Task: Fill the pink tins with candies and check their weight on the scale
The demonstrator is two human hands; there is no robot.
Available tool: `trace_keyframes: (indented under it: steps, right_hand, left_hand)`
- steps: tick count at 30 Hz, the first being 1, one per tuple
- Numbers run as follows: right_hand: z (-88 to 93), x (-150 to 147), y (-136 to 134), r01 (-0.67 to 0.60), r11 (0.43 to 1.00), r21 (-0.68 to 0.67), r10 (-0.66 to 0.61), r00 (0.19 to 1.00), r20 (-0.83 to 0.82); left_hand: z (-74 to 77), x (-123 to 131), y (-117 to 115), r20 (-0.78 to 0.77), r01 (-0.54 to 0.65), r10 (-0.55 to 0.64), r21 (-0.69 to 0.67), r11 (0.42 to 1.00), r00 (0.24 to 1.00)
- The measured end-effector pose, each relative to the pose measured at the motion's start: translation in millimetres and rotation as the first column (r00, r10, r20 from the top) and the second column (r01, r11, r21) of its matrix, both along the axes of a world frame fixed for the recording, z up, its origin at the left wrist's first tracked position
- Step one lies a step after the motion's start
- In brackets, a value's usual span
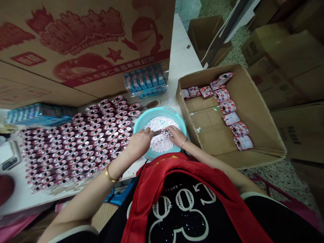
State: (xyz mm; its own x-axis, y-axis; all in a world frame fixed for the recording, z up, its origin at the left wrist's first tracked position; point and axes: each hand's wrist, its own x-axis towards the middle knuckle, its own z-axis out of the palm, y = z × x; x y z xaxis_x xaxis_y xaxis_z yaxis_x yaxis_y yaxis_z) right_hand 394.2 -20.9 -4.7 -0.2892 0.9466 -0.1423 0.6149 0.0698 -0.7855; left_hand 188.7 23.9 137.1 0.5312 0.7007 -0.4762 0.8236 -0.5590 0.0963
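Observation:
A light blue plastic basin (138, 127) sits on the table in front of me, holding a heap of small white candies (162, 145). Over it, my left hand (141, 141) is closed on a narrow greyish tool (157, 132); its exact kind is hard to make out. The tool's far end meets a small printed candy packet (166, 132) with red and white patterning. My right hand (176, 135) pinches that packet above the candies. Left of the basin stand rows of similar packets (88, 141), upright, with dark round openings on top.
An open cardboard box (210, 125) on the right holds several packets along its inner sides. A large printed carton (83, 40) walls off the back. Wrapped blue boxes (145, 81) stand behind the basin, and more blue boxes (37, 114) lie at left, near a scale-like device (9, 155).

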Motion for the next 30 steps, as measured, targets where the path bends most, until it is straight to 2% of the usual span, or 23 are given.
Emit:
trace_keyframes:
  steps: [3, 6, 7, 9, 11, 14, 16, 18, 20, 22, 24, 27, 30]
  right_hand:
    - [-2.4, -1, -3, -0.008, 1.000, -0.005, 0.007, 0.980, -0.200]
    - [-1.2, -13, -7, -0.051, 0.998, -0.039, 0.034, 0.940, -0.339]
    - [-0.4, -19, -9, -0.058, 0.997, -0.055, 0.035, 0.930, -0.365]
    - [2.2, -31, -12, -0.067, 0.994, -0.086, 0.026, 0.914, -0.404]
    - [7.2, -40, -12, -0.037, 0.994, -0.099, -0.009, 0.904, -0.427]
    - [21.1, -38, -4, 0.099, 0.993, -0.067, -0.118, 0.906, -0.407]
    - [33.6, -25, 5, 0.179, 0.984, -0.008, -0.169, 0.913, -0.372]
    - [46.1, -4, 15, 0.277, 0.959, 0.063, -0.240, 0.910, -0.339]
    - [55.9, 22, 24, 0.431, 0.894, 0.125, -0.376, 0.871, -0.315]
    - [60.5, 50, 30, 0.581, 0.801, 0.143, -0.523, 0.796, -0.305]
    - [58.5, 76, 32, 0.678, 0.725, 0.121, -0.625, 0.721, -0.298]
    - [44.0, 106, 26, 0.739, 0.668, 0.090, -0.698, 0.663, -0.270]
    - [23.0, 126, 16, 0.765, 0.633, 0.118, -0.737, 0.643, -0.208]
  left_hand:
    - [-15.7, -22, 4, 0.206, -0.115, 0.124, -0.058, 0.992, 0.971]
    - [-43.0, -31, -1, 0.490, -0.097, 0.163, -0.158, 0.983, 0.856]
    - [-52.0, -30, -4, 0.529, -0.070, 0.159, -0.185, 0.980, 0.834]
    - [-65.9, -28, -10, 0.528, -0.020, 0.136, -0.221, 0.975, 0.839]
    - [-72.4, -30, -10, 0.506, -0.003, 0.117, -0.221, 0.975, 0.855]
    - [-72.5, -46, 6, 0.541, -0.126, 0.171, -0.118, 0.985, 0.824]
    - [-73.2, -65, 26, 0.571, -0.284, 0.241, -0.013, 0.959, 0.785]
    - [-77.8, -86, 48, 0.575, -0.417, 0.301, 0.077, 0.906, 0.761]
    - [-85.1, -105, 70, 0.557, -0.490, 0.340, 0.141, 0.860, 0.758]
    - [-92.1, -117, 91, 0.524, -0.503, 0.343, 0.196, 0.842, 0.779]
    - [-97.8, -123, 110, 0.459, -0.470, 0.319, 0.263, 0.843, 0.829]
    - [-108.0, -122, 139, 0.325, -0.409, 0.302, 0.342, 0.846, 0.896]
    - [-125.7, -120, 162, 0.271, -0.407, 0.325, 0.350, 0.844, 0.906]
